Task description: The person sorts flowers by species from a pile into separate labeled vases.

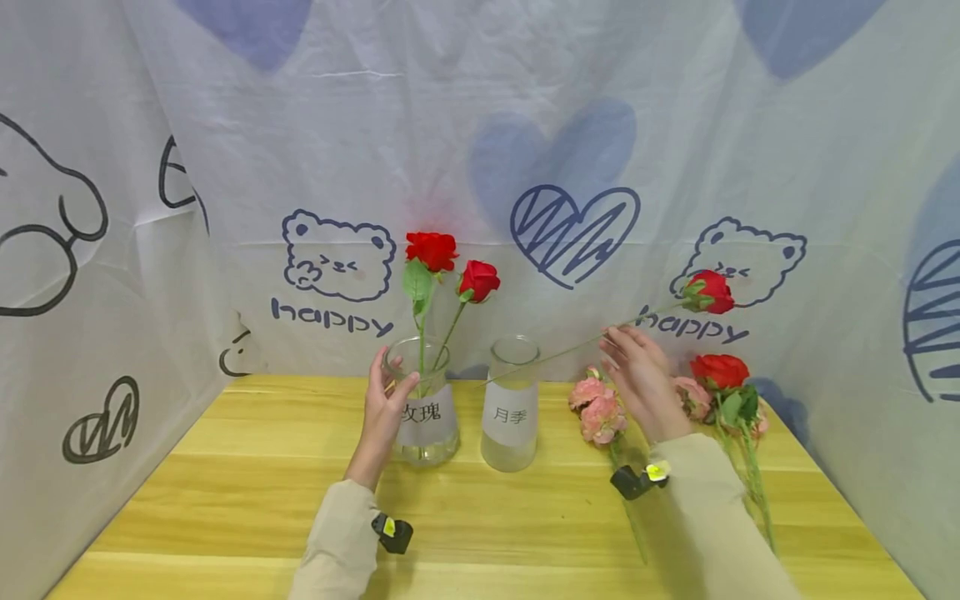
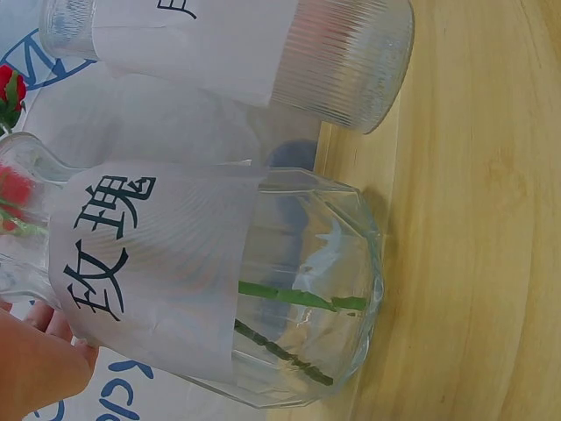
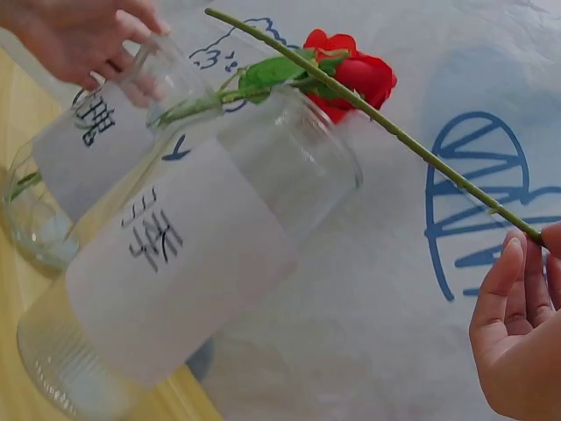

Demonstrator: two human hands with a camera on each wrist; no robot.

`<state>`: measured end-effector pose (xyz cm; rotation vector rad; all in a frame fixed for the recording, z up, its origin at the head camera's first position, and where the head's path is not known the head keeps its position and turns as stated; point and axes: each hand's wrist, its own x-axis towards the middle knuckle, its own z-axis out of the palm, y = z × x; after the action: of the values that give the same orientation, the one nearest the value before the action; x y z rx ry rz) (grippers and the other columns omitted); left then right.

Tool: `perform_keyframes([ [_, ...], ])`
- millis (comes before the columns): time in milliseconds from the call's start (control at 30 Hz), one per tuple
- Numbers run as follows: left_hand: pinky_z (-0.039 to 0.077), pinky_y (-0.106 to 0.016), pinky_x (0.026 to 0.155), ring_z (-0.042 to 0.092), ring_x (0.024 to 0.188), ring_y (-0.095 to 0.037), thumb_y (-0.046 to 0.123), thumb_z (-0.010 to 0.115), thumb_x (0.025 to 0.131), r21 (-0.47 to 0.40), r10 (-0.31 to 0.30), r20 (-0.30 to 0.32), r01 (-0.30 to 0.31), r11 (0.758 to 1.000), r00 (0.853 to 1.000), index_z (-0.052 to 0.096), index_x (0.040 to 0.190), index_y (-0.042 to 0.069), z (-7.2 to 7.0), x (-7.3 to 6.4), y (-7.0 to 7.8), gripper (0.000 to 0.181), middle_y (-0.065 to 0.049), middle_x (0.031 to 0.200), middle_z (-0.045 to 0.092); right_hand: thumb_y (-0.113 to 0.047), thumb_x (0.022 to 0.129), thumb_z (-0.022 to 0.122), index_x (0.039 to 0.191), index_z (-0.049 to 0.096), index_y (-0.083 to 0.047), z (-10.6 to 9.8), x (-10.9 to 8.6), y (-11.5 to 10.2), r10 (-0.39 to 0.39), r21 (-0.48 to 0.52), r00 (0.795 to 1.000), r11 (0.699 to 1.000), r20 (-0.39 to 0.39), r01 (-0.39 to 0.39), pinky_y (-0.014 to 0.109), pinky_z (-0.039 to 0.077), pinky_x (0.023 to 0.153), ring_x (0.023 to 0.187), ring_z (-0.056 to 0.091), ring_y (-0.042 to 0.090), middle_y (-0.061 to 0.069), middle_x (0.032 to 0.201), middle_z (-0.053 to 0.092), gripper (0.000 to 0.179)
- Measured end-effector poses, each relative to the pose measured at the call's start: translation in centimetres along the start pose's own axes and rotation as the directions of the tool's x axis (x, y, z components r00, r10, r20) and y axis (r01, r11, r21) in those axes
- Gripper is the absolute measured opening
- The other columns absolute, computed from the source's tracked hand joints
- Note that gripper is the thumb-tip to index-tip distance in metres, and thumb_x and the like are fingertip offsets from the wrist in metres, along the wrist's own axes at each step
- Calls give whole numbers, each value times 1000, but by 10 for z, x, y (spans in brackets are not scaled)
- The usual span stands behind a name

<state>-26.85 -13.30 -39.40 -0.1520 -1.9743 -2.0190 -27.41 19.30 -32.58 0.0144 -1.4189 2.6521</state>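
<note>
My left hand [image 1: 384, 417] holds the neck of a clear glass vase [image 1: 437, 452], thumb in front and fingers at its left side. The vase has a white paper label marked 玫瑰 and some water inside. Two red roses [image 1: 431, 251] stand in it, their stem ends [image 2: 298, 358] showing below the label in the left wrist view. With thumb and fingertips, my right hand [image 1: 643, 379] pinches the stem of another red rose [image 1: 712, 292]. This stem [image 3: 394, 130] slants, bloom up to the right, its cut end in front of a second glass vase [image 1: 508, 452] labelled 月季.
Pink flowers [image 1: 602, 418] lie on the wooden table [image 1: 525, 533] beside and under my right forearm. Farther right, another red rose [image 1: 720, 370] lies with more pink blooms [image 1: 693, 398]. A printed white cloth [image 1: 450, 125] hangs behind the table and along its sides.
</note>
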Motion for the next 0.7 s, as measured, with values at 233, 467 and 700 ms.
perform_keyframes([
  [233, 20, -50, 113, 27, 137, -38, 15, 57, 94, -6, -1, -2, 1, 1000, 1000, 13, 154, 5, -1, 1, 2, 75, -23, 149, 32, -10, 97, 59, 93, 58, -9, 22, 8, 8, -45, -6, 995, 999, -86, 45, 22, 46, 66, 86, 58, 13, 2, 96, 61, 5],
  [467, 21, -50, 113, 27, 137, -38, 15, 57, 94, 3, -5, -7, 5, 1000, 1000, 14, 154, 5, -1, 0, 0, 74, -23, 149, 33, -9, 99, 54, 92, 54, -8, 39, 18, 19, -50, -62, 990, 997, -135, 42, 19, 44, 61, 80, 59, 9, -1, 91, 63, 7],
  [700, 20, -51, 113, 26, 138, -38, 15, 56, 95, 7, 1, -2, -1, 1000, 1000, 13, 154, 6, 0, 0, -1, 74, -23, 149, 32, -8, 97, 57, 94, 52, -8, 54, 24, 23, -51, -92, 987, 995, -154, 37, 19, 45, 61, 76, 59, 8, -3, 87, 65, 6],
])
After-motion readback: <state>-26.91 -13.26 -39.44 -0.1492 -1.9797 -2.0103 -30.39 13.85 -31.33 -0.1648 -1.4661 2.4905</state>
